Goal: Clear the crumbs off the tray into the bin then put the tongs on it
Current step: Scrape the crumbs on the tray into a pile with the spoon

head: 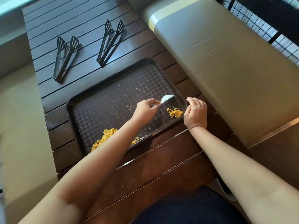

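The left hand (144,109) pinched a white scraper (166,99) over the tray (76,101), apparently to herd the orange crumbs (175,112) together. The right hand (196,113) curled its grip on the rim, likely steadying it. Both tongs (65,57) lay apart on the desk (90,18), awaiting their turn.

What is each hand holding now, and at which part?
The left hand grips a white scraper by its handle end, blade on the tray. The right hand holds the tray's right rim.
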